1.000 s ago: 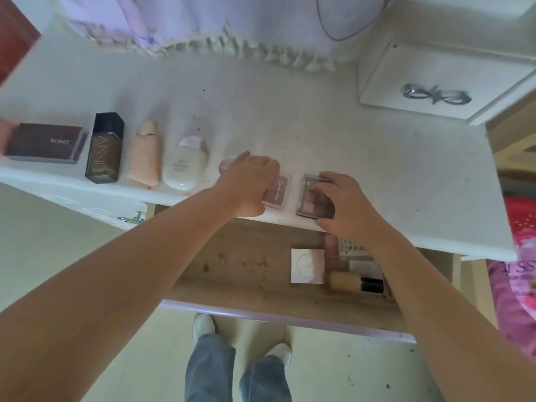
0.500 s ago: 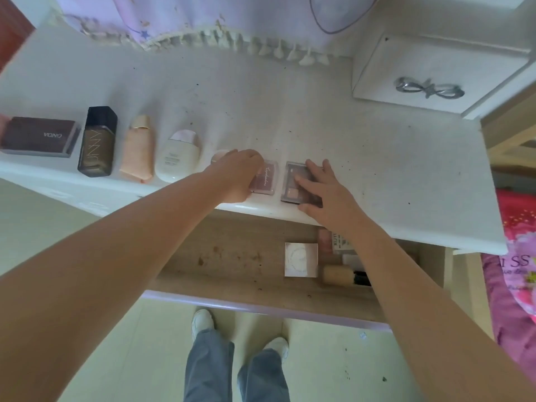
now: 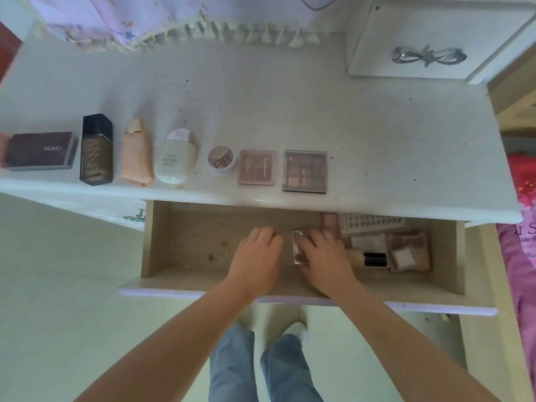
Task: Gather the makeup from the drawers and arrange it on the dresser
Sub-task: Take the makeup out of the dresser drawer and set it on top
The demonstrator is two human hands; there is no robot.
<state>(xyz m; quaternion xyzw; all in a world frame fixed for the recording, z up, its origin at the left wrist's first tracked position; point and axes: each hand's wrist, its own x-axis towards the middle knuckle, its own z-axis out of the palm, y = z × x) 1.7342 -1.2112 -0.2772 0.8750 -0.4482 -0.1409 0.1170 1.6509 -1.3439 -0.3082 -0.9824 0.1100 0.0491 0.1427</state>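
Small white compact (image 3: 298,247) sits in the open drawer (image 3: 185,245), right hand (image 3: 326,259) resting on it, fingers curled over its edge. Left hand (image 3: 255,258) hovers relaxed beside it. Seven makeup items line the bench (image 3: 377,146) front.

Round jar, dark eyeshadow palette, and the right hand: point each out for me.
Round jar (image 3: 222,159), head view, middle of its lid.
Dark eyeshadow palette (image 3: 305,171), head view, centre of its clear cover.
Right hand (image 3: 326,258), head view, back of the hand.
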